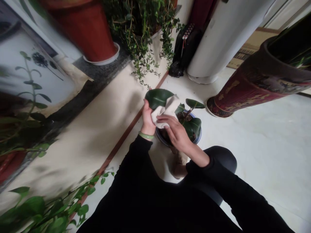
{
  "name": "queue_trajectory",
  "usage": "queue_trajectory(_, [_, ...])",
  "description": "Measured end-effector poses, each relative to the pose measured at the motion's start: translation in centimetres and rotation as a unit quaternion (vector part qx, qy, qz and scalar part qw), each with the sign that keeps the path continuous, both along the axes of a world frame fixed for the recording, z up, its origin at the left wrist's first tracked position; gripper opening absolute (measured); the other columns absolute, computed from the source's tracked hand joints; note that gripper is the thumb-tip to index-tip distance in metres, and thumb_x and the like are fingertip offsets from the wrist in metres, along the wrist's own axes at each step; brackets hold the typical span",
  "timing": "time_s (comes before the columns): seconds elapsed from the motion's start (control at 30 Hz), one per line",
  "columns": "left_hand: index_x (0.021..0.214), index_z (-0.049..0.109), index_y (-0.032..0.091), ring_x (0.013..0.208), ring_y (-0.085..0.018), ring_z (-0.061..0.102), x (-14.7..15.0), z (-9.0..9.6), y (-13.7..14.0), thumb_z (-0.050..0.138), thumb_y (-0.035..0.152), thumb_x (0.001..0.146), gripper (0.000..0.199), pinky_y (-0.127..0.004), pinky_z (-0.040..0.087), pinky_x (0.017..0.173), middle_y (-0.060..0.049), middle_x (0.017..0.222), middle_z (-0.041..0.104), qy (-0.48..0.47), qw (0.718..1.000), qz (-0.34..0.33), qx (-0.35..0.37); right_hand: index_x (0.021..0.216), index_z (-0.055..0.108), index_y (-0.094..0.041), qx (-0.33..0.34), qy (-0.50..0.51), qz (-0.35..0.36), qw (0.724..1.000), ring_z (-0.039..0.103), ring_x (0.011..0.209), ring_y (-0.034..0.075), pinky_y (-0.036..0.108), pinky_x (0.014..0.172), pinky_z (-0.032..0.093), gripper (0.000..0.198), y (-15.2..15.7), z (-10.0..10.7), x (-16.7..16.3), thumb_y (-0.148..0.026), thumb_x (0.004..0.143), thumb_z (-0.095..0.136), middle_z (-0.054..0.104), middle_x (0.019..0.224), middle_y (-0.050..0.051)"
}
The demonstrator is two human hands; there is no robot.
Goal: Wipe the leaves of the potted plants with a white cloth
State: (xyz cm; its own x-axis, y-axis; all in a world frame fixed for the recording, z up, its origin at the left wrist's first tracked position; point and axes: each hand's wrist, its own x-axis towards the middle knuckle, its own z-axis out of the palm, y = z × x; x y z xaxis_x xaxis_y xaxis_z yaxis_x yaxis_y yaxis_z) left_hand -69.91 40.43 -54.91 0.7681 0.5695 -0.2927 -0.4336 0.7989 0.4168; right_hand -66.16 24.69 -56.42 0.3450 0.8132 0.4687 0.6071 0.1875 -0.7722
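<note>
A large, dark green, glossy plant leaf (157, 96) lies across my left hand (147, 119). The thumb shows at its near edge, while most of the other fingers are hidden beneath it. My right hand (177, 132) presses a crumpled white cloth (167, 110) onto the leaf's upper side, its fingers bent over the cloth. The leaf belongs to a potted plant with several broad leaves. Its blue-rimmed pot (199, 135) stands on the floor just beyond my knees, partly covered by my right hand and the leaves.
Left, a stone ledge (102, 73) bears a red flowerpot (85, 35); trailing vines (145, 48) hang beside it. A white column (216, 42) and a tall red-brown vase (245, 84) stand on the pale floor (267, 139). Leafy stems (55, 207) reach in at the lower left.
</note>
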Motion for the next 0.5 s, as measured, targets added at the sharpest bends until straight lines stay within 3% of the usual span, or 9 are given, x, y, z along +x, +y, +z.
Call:
queue_trajectory(0.1, [0.149, 0.07, 0.026, 0.147, -0.029, 0.067, -0.2, -0.2, 0.1, 0.022, 0.055, 0.119, 0.063, -0.05, 0.056, 0.124, -0.009, 0.142, 0.078, -0.031, 0.999, 0.009, 0.024, 0.106, 0.076, -0.025, -0.002, 0.13, -0.068, 0.989, 0.077, 0.095, 0.023, 0.042, 0.092, 0.066, 0.044, -0.8, 1.6, 1.3, -0.057, 0.115, 0.047, 0.08, 0.1, 0.006])
queue_trajectory(0.17, [0.155, 0.065, 0.028, 0.151, -0.029, 0.064, -0.2, -0.2, 0.0, 0.024, 0.053, 0.12, 0.06, -0.053, 0.053, 0.127, -0.008, 0.15, 0.074, -0.04, 0.999, 0.013, 0.03, 0.101, 0.074, -0.025, 0.043, 0.168, -0.169, 0.97, 0.074, 0.087, 0.022, 0.04, 0.086, 0.065, 0.051, -0.7, 2.1, 2.9, -0.065, 0.114, 0.046, 0.076, 0.092, 0.004])
queue_trajectory(0.27, [0.157, 0.064, 0.029, 0.153, -0.03, 0.062, -0.2, -0.1, -0.1, 0.022, 0.053, 0.12, 0.061, -0.056, 0.05, 0.128, -0.009, 0.153, 0.072, -0.057, 0.998, 0.007, 0.025, 0.12, 0.073, -0.026, 0.104, 0.095, -0.276, 0.951, 0.074, 0.116, 0.027, 0.049, 0.107, 0.061, 0.054, 0.2, 1.3, 4.9, -0.066, 0.115, 0.037, 0.077, 0.119, 0.01])
queue_trajectory(0.37, [0.155, 0.066, 0.026, 0.154, -0.031, 0.062, -0.2, 0.2, -0.2, 0.023, 0.052, 0.12, 0.061, -0.055, 0.05, 0.129, -0.01, 0.149, 0.074, -0.061, 0.998, 0.009, 0.019, 0.149, 0.064, -0.025, 0.018, -0.052, -0.253, 0.966, 0.056, 0.154, 0.036, 0.063, 0.129, 0.045, 0.06, 2.4, -0.5, 5.0, -0.067, 0.113, 0.04, 0.063, 0.159, 0.016])
queue_trajectory(0.43, [0.153, 0.067, 0.024, 0.154, -0.031, 0.061, -0.1, 0.4, -0.2, 0.022, 0.052, 0.12, 0.063, -0.054, 0.051, 0.128, -0.011, 0.146, 0.076, -0.045, 0.999, 0.014, 0.018, 0.163, 0.054, -0.025, -0.052, -0.125, -0.229, 0.964, 0.039, 0.166, 0.04, 0.071, 0.135, 0.034, 0.066, 4.6, -1.3, 4.2, -0.066, 0.112, 0.043, 0.048, 0.175, 0.016])
queue_trajectory(0.5, [0.15, 0.068, 0.022, 0.157, -0.031, 0.058, -0.1, 0.5, -0.2, 0.019, 0.054, 0.12, 0.066, -0.053, 0.052, 0.127, -0.011, 0.146, 0.075, -0.023, 0.999, 0.012, 0.022, 0.169, 0.049, -0.027, -0.073, -0.164, -0.214, 0.96, 0.032, 0.17, 0.041, 0.074, 0.137, 0.028, 0.064, 7.0, -1.2, 3.3, -0.06, 0.114, 0.041, 0.042, 0.18, 0.013])
